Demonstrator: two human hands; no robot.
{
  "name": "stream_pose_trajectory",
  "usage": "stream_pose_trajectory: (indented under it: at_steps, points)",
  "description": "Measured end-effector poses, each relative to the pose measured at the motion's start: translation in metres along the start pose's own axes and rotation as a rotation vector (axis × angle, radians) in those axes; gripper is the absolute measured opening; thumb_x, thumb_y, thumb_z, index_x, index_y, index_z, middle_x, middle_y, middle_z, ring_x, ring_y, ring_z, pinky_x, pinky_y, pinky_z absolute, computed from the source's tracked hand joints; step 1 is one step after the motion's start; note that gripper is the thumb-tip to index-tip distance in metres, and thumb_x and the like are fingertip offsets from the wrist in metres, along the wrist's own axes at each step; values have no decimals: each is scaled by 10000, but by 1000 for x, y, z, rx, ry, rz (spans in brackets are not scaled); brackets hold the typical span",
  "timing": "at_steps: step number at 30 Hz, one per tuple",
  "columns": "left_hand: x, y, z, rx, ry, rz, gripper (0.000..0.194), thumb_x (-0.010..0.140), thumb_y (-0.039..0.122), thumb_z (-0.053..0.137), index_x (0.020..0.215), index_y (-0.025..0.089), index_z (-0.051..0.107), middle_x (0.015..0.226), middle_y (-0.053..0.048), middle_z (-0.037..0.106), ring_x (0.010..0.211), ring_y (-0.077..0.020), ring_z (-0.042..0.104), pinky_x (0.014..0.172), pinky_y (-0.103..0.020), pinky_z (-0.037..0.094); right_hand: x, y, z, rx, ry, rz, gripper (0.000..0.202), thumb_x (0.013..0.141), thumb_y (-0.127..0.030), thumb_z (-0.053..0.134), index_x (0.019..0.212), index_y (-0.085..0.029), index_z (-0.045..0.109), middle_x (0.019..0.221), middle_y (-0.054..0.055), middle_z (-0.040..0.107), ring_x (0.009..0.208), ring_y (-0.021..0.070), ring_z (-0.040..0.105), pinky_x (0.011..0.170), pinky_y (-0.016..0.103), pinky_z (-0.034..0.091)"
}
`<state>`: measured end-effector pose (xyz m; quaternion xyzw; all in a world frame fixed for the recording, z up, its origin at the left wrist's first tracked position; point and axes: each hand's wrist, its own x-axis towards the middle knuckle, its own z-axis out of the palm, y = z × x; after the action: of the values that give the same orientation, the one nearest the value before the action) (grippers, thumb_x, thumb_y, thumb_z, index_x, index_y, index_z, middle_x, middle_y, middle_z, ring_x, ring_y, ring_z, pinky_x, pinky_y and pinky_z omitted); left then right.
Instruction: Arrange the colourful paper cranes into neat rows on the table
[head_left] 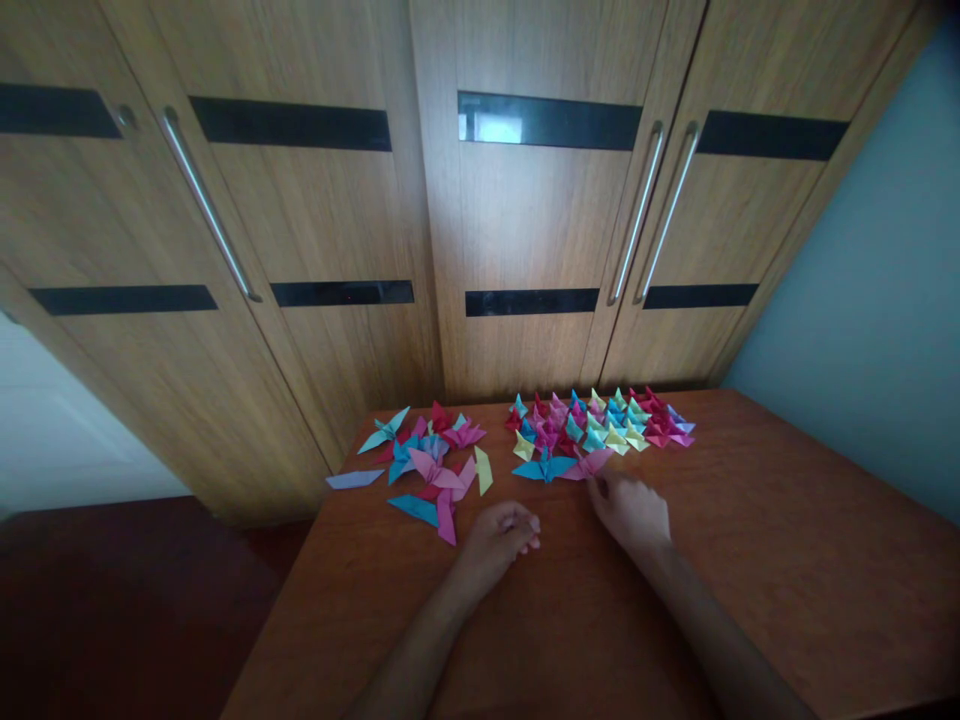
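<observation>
Pinched at its near edge by my right hand (631, 512), a pink folded-paper piece (587, 465) lies on the table. Its left tip meets a blue folded-paper piece (544, 467) with pointed wings. My left hand (498, 540) rests over the table with curled fingers, and nothing shows in them. Left of it is a loose pile of folded-paper pieces (431, 466) in pink, blue, red and pale shades. Beyond my right hand, several small pointed paper pieces (594, 430) stand in close rows.
The brown wooden table (585, 620) backs onto a tall wooden wardrobe (525, 230) with metal handles. A yellow paper strip (484, 471) and a lilac one (355, 480) lie around the pile. A pale blue wall (862, 300) rises at the right.
</observation>
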<state>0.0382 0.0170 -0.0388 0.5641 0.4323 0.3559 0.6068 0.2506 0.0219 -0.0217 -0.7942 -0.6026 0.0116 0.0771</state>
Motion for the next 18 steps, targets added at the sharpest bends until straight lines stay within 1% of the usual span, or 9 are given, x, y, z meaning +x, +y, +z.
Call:
stream_pose_trajectory:
  at_steps: [4,7,9,12,18]
  points:
    - [1,-1,-1,14,3,-10,210,703,370,603,708,160,605,620,-14,630,555,-112,523,516,-206,359,1,-1,-1,-17,25,-2,346,913,-423,363,931,-197,624,872,100,677,783,219,657,638,281,434]
    - [2,-2,-2,18,-1,-17,227,700,382,605,708,156,604,621,-15,631,546,-108,513,514,-206,355,6,-4,-1,-52,54,-37,345,918,-438,362,980,-191,595,898,105,668,780,216,654,654,294,445]
    - [3,-3,-2,13,-6,-11,223,702,376,600,712,153,603,624,-16,631,546,-106,511,513,-204,354,10,-6,1,-72,50,-67,347,924,-436,353,989,-186,585,917,110,664,790,214,653,671,304,452]
    - [3,-4,-3,9,-12,4,206,708,355,587,724,150,606,631,-19,633,552,-106,516,514,-204,358,15,-6,4,-98,32,-89,333,935,-392,337,973,-177,589,926,117,659,802,214,653,682,312,457]
    - [1,-2,-1,14,-15,-10,151,699,307,571,710,161,607,626,-15,632,572,-117,539,527,-209,368,14,7,7,-153,41,-63,362,938,-359,307,961,-150,601,863,137,660,765,239,657,655,337,467]
